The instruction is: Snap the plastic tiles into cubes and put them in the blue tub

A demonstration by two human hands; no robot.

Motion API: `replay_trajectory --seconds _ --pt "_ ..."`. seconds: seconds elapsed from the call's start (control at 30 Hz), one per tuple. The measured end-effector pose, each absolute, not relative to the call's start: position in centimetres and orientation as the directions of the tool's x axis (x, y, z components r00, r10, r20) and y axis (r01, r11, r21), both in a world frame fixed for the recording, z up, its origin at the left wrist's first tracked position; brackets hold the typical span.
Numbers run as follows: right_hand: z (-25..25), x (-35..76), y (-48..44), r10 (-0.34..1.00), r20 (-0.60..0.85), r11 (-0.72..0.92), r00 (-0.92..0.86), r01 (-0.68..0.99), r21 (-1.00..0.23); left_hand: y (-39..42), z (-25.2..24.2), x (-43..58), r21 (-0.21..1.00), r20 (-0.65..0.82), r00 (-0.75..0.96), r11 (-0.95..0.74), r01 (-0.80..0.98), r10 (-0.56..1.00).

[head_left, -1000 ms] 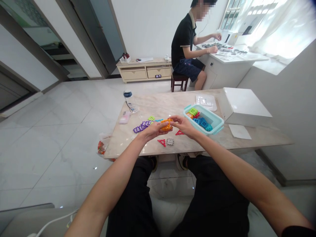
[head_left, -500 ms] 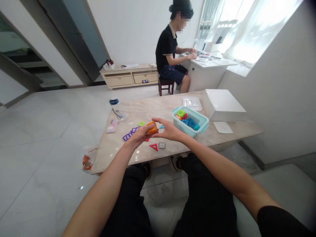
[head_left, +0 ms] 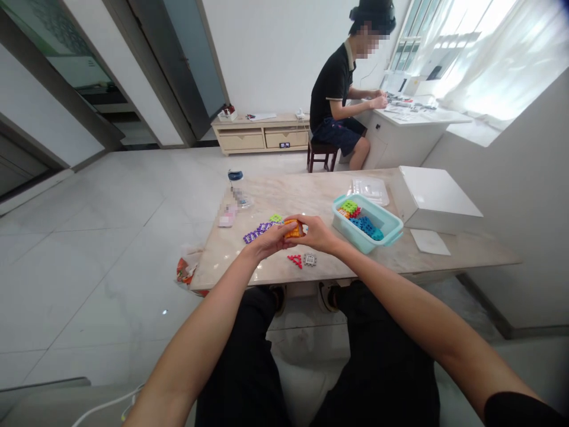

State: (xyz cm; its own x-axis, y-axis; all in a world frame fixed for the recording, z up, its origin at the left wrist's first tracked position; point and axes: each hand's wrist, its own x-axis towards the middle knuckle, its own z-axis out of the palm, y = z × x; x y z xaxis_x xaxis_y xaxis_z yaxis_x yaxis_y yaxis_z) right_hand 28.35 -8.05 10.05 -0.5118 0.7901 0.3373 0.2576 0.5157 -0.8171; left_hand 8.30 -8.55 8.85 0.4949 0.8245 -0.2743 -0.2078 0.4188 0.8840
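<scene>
Held over the marble-look table is an orange block (head_left: 292, 229) that looks like interlocking plastic pieces. My left hand (head_left: 272, 241) is closed around its left side. My right hand (head_left: 320, 235) grips it from the right between thumb and fingers, which hide part of it. Behind my left hand lie purple plastic building pieces (head_left: 255, 233) and a lime green piece (head_left: 276, 218). A red triangular piece (head_left: 296, 260) and a grey square piece (head_left: 310, 260) lie just in front of my hands.
Right of my hands stands a turquoise tub (head_left: 367, 242) with green, red, orange and blue pieces. Behind it are a clear lid (head_left: 371, 191) and a white box (head_left: 440, 193). A bottle (head_left: 236, 182) stands at the back left. A person (head_left: 335, 95) sits at a far desk.
My right hand, spread beside the orange block before, has closed onto its right side. The view has shifted left, so the table and person appear farther right.
</scene>
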Motion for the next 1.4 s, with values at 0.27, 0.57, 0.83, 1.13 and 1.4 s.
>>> replay_trajectory --seconds 0.27,0.57,0.83,1.13,1.4 --pt "10.1 28.2 -8.2 0.787 0.328 0.531 -0.523 0.302 -0.792 -8.5 8.4 8.3 0.888 -0.204 0.519 0.380 -0.259 0.830" --pt "9.1 28.2 -7.6 0.787 0.330 0.526 -0.521 0.288 -0.801 -8.4 8.9 8.7 0.906 -0.218 0.471 0.356 -0.228 0.855" --pt "10.3 28.5 -8.2 0.802 0.323 0.504 -0.502 0.278 -0.818 -8.5 8.6 8.6 0.891 -0.212 0.471 0.367 -0.267 0.856" --pt "10.1 29.3 -8.0 0.785 0.354 0.539 -0.508 0.279 -0.795 -8.7 8.8 8.7 0.874 -0.243 0.506 0.413 -0.256 0.828" --pt "9.6 28.6 -8.0 0.742 0.452 0.619 -0.495 0.248 -0.745 -9.1 9.4 8.3 0.895 -0.233 0.477 0.379 -0.237 0.847"
